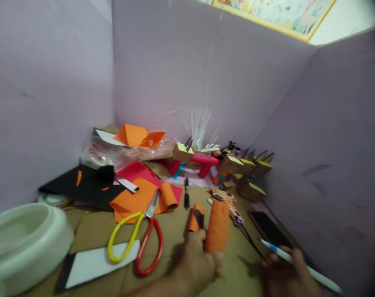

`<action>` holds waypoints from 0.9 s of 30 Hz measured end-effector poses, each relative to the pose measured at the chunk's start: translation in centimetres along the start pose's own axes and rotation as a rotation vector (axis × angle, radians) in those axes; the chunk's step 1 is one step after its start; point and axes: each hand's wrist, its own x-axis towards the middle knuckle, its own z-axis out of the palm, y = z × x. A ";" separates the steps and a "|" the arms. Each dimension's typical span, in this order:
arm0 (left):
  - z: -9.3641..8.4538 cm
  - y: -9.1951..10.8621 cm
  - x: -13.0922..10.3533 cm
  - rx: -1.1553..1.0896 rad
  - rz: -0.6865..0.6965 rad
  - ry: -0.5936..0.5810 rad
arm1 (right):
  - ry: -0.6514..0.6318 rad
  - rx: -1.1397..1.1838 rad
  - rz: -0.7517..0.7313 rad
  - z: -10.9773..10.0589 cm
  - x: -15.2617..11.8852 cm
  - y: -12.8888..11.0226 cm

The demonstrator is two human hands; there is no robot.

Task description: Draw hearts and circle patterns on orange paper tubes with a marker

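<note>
fingers (pixel 200 236) closed, left hand (pixel 197 258) holds an orange tube (pixel 217 227) pointing away, right hand (pixel 294 270) a slanted pen (pixel 322 279), tip forward and left.

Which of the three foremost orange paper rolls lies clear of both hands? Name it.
The orange roll beside the red-and-yellow-handled metal scissors; the other two are at the left hand.

I count three orange paper tubes (pixel 217 227), one white-and-blue pen (pixel 320 277) and one black pen (pixel 186 198). Around them I have one pair of scissors (pixel 151 209), one glue gun (pixel 206 160), one dark phone (pixel 269 227) and one white bowl (pixel 53 243).
</note>
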 end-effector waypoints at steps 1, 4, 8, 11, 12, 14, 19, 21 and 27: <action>0.4 0.2 0.0 0.074 -0.047 0.048 | 0.027 0.075 0.009 0.9 0.1 -0.5; 0.9 1.1 -0.5 0.102 -0.005 0.102 | -0.052 0.196 -0.065 4.7 0.0 -1.9; 1.1 1.9 -1.2 0.100 -0.037 0.086 | -0.228 0.227 -0.127 8.5 -0.2 -2.8; 1.2 1.9 -1.4 0.115 -0.023 0.072 | -0.254 0.214 -0.136 8.9 -0.4 -2.6; 1.2 1.9 -1.4 0.130 -0.021 0.073 | -0.276 0.195 -0.170 8.8 -0.5 -2.5; 1.1 1.8 -1.5 0.173 -0.012 0.081 | -0.309 0.155 -0.229 8.3 -0.8 -2.4; 1.0 1.8 -1.4 0.197 0.002 0.089 | -0.359 0.019 -0.289 7.7 -1.3 -2.4; 0.9 1.7 -1.2 0.179 -0.003 0.083 | -0.403 -0.030 -0.304 7.7 -1.4 -2.4; 0.3 0.9 -0.5 0.165 0.014 0.034 | -0.490 -0.130 -0.341 7.4 -1.6 -1.9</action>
